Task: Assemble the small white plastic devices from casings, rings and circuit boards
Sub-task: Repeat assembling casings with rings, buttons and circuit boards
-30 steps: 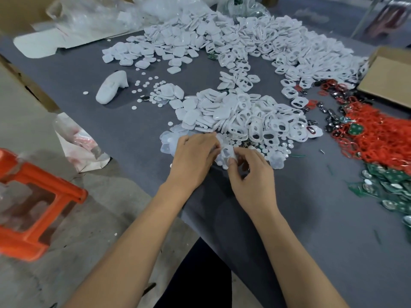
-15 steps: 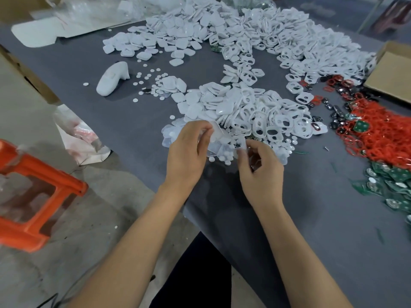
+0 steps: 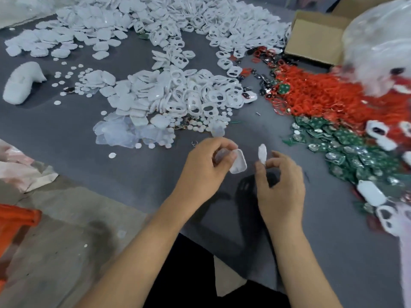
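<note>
Grey felt-covered table (image 3: 66,134) strewn with white plastic casings (image 3: 178,94), red rings (image 3: 322,96) and green circuit boards (image 3: 355,152) toward its right edge. Near the front edge: left hand (image 3: 206,167) pinching a rounded white casing half (image 3: 238,162), right hand (image 3: 280,183) curled, fingertips gripping a thin translucent white piece (image 3: 262,153). Risk of that piece slipping or seating crooked from such a light pinch.

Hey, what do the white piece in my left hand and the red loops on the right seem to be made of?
The white piece in the left hand looks like moulded plastic, smooth and slightly glossy with rounded corners. The red loops look like thin rubber or soft plastic rings, tangled in a loose heap; the blur leaves that open.
</note>
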A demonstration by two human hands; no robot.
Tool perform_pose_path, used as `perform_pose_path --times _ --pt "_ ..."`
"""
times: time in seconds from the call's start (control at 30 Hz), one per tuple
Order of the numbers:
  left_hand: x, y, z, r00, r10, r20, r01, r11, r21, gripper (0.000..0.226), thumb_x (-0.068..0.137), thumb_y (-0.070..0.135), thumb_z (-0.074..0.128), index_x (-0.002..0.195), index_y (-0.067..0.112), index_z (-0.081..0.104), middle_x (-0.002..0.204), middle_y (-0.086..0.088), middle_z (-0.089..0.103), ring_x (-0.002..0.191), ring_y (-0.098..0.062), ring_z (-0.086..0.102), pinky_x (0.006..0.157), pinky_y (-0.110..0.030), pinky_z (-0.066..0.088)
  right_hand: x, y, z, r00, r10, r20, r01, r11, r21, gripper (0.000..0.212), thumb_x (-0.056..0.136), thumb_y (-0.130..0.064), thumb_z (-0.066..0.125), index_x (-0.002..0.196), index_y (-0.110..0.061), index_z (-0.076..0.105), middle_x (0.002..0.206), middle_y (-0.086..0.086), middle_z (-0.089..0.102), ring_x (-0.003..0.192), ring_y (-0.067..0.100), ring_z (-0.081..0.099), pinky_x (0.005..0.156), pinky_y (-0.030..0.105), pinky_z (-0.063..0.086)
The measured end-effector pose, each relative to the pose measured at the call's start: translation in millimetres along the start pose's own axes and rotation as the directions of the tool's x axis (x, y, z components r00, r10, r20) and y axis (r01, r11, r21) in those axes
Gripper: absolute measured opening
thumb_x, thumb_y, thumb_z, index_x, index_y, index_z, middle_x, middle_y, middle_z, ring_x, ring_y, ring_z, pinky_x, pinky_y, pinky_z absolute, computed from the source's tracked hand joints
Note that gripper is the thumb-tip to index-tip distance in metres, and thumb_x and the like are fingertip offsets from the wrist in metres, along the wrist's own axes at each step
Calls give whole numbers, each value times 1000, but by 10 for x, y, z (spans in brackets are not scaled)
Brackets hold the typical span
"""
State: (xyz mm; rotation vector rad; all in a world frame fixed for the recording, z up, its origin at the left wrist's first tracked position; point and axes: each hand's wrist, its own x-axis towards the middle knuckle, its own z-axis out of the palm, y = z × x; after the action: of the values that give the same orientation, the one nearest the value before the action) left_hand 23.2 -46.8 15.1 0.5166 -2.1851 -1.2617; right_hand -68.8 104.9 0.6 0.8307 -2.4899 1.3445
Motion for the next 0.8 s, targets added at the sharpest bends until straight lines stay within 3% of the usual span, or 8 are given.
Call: perform_pose_path --times 0.1,0.2,0.33,0.43,0.53,0.63,0.8 --pt "-124 117 275 975 -31 219 30 1000 11 6 100 30 67 103 33 72 97 18 71 88 -4 66 74 -11 46 -197 228 -357 994 98 -58 -105 986 -131 17 92 -27 70 86 -33 56 80 -21 56 81 12 53 68 31 35" --pt "-202 200 466 903 -40 428 22 999 48 5 98 34 71 102 32 72 88 26 69 81 4 64 69 -10 45 -375 346 -585 969 201 -144 -229 950 -211 18 89 -28 73 84 -32 56 73 -19 49 80 18 52 64 32 31" --pt "-229 356 656 865 -36 501 31 999 18 7 96 31 75 98 30 69 87 17 71 78 -1 68 71 -20 53 -518 436 -774 956 178 -232 -239 933 -270 13 86 -18 75 96 -23 69 86 -10 57 90 26 54 66 28 25" --pt "-243 421 759 887 -4 461 -29 997 64 5 98 28 72 93 28 69 83 16 68 75 -3 65 69 -15 46 -591 466 -850 966 186 -181 -237 919 -316 18 87 -19 79 104 -22 79 90 -3 65 93 28 56 68 31 38" --pt "-266 402 769 952 -4 305 -21 997 77 5 97 25 72 94 26 70 82 13 68 76 -2 63 70 -12 45 -630 480 -899 970 189 -151 -224 937 -269 20 89 -26 78 109 -22 80 92 -3 64 91 26 58 71 35 47" --pt "-330 335 737 972 -35 233 6 992 123 6 95 33 74 93 31 70 79 16 67 77 0 64 67 -11 45 -678 530 -955 976 173 -134 -199 955 -218 20 92 -23 76 111 -19 80 91 -4 62 89 23 57 75 33 46" --pt "-388 304 739 975 -60 213 40 994 100 10 92 45 74 92 37 68 83 18 70 79 -6 68 69 -20 52 -722 544 -1030 963 229 -141 -256 942 -215 9 89 -31 77 94 -24 79 81 -8 64 80 22 60 71 34 44"
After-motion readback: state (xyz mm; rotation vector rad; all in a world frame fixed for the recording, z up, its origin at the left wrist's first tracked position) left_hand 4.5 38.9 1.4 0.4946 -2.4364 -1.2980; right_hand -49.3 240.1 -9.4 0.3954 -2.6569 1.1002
